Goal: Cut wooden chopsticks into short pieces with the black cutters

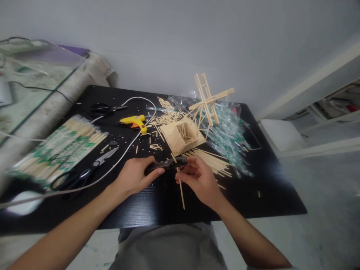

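My left hand is closed round a dark, elongated hand tool; its exact kind is too blurred to make out. A thin wooden stick crosses the tool's far end and slants down toward the table's front edge. Thumb and fingers of my right hand pinch this stick close beside the tool. Just beyond both hands, a wooden stick model stands on a square base, with a hollow box-like part and a cross-shaped frame rising behind it.
Loose sticks lie right of the model, near crumpled plastic wrappers. A yellow glue gun, large scissors, smaller black scissors and packed chopsticks occupy the left side. A white cable curves across the black table.
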Demonstrator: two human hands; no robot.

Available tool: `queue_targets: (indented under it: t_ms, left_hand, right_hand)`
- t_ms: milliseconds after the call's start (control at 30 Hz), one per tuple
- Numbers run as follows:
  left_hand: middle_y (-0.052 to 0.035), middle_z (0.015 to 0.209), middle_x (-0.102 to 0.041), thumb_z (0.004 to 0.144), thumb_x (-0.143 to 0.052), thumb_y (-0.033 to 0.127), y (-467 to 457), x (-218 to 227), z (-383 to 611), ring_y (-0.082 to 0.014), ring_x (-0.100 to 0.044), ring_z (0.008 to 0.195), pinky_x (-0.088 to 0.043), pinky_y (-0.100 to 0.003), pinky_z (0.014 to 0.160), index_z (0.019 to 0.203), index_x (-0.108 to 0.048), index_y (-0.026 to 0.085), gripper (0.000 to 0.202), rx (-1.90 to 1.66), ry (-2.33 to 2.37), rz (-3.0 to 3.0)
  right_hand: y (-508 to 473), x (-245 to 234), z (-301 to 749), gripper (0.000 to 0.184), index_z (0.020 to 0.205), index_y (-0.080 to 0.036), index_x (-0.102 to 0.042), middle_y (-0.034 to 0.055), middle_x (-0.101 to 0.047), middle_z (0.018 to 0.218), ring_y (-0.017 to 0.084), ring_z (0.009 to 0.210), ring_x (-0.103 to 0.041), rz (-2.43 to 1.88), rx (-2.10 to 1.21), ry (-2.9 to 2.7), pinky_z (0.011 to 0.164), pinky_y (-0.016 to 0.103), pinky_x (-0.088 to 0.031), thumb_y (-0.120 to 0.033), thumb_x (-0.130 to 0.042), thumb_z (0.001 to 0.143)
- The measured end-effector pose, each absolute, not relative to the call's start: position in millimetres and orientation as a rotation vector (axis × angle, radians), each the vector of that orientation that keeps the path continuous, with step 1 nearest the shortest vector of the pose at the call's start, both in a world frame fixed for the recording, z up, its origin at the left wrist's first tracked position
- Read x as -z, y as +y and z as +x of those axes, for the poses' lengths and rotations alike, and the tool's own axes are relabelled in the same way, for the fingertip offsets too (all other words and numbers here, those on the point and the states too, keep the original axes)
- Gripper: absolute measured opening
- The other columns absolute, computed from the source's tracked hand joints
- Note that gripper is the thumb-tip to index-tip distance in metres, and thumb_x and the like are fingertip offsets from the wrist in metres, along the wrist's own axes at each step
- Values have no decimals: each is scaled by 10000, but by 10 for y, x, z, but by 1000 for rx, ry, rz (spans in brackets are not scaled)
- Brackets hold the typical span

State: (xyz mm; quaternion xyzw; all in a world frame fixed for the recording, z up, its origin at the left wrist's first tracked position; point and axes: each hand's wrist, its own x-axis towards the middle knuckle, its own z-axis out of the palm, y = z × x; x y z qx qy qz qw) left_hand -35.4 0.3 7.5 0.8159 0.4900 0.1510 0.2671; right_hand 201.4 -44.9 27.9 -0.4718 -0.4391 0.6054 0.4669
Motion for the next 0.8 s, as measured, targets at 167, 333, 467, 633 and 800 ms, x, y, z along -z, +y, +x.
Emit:
queue_targets:
  t_ms: [167, 333, 467, 633, 800]
  left_hand:
    - [-32, 683, -660, 972, -413, 637, 17, -70, -369, -205, -635, 634, -384, -294, 627, 792, -612, 197, 515, -442, 1330, 2179]
    - [2, 640, -605, 996, -415, 592, 36, -77, -375, -166, -579, 593, -365, -283, 616, 752, -603, 188, 507, -511, 1316, 2070]
    - [32, 604, -537, 1028, -378, 555, 51, -55, -379, -136, -529, 577, -350, -274, 613, 699, -558, 188, 525, -596, 1270, 1986]
    - [45, 605, -513, 1036, -370, 563, 36, -15, -357, -122, -487, 576, -335, -271, 605, 701, -551, 185, 537, -598, 1211, 1915]
    - [36, 617, -514, 1038, -347, 591, 38, 6, -331, -124, -474, 579, -328, -268, 581, 698, -555, 183, 570, -595, 1193, 1844]
  right_hand:
    - [-430, -292, 2025, 435, 1057, -275, -499, -26, -656, 1084, 146, 749, -774, -1084, -1521, -1040, 670, 307, -674, -257, -845, 793]
    - [-398, -307, 2034, 485, 1045, -260, -555, -33, -721, 979, 122, 760, -750, -1119, -1485, -1047, 768, 280, -659, -197, -906, 716]
    - [-391, -325, 2033, 420, 969, -235, -620, -20, -748, 852, 158, 792, -755, -1154, -1496, -1071, 801, 312, -659, -270, -938, 698]
    - [-399, -350, 2047, 306, 977, -222, -697, 8, -778, 880, 182, 789, -783, -1112, -1530, -1098, 817, 350, -672, -308, -900, 765]
    - [-364, -304, 2166, 254, 1052, -231, -746, 24, -774, 912, 172, 775, -768, -1166, -1441, -1180, 713, 313, -677, -329, -833, 835]
